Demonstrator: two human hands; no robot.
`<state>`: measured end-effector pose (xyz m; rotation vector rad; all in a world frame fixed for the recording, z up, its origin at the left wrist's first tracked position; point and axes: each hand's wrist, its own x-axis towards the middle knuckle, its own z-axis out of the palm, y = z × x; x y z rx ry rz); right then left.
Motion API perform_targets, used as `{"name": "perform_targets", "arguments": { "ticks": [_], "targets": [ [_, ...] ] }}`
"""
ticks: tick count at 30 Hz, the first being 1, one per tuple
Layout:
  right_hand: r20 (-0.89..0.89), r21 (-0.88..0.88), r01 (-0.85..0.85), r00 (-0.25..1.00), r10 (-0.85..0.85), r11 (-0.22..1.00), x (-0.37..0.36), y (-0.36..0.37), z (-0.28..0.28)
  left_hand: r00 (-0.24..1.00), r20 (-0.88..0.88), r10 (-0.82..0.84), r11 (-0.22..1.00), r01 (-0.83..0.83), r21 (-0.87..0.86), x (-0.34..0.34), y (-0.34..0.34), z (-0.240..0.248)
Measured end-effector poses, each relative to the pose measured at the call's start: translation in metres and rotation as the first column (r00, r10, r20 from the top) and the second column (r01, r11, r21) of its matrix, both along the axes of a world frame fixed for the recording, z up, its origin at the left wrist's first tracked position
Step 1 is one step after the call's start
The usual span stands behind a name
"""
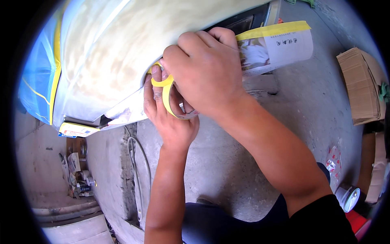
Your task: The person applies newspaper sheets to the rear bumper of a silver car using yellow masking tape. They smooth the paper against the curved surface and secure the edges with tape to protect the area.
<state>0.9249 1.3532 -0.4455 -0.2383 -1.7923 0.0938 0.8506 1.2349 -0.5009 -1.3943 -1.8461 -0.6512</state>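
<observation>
A roll of yellow masking tape (166,99) hangs in my left hand (172,129), with fingers through and around it at the lower edge of a pale, patchily sanded car panel (109,53). A loose loop of tape bends up from the roll toward the panel edge. Over it my right hand (205,73) is closed, knuckles up and thumb by the tape; its fingertips are hidden. To the right, a printed paper sheet (284,46) with yellow tape along its top sticks out from behind my right hand.
Blue plastic film (38,77) edged with yellow tape covers the far left. A hose (136,162) lies on the concrete floor (227,162). At right stand a cardboard box (359,85) and a metal can (348,198). Papers and clutter (77,175) lie at lower left.
</observation>
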Motion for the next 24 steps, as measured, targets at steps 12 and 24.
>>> {"name": "perform_targets", "arguments": {
  "ticks": [12, 24],
  "targets": [
    [0.048, 0.239, 0.029, 0.998, -0.042, 0.971, 0.054, 0.019, 0.013, 0.995, -0.084, -0.062, 0.998, 0.061, -0.021, -0.004, 0.002, 0.004],
    [-0.003, -0.595, -0.346, 0.903, 0.429, 0.725, 0.156, 0.105, 0.005, 0.998, -0.024, 0.059, 0.998, -0.058, 0.039, 0.017, 0.012, 0.012]
  ]
}}
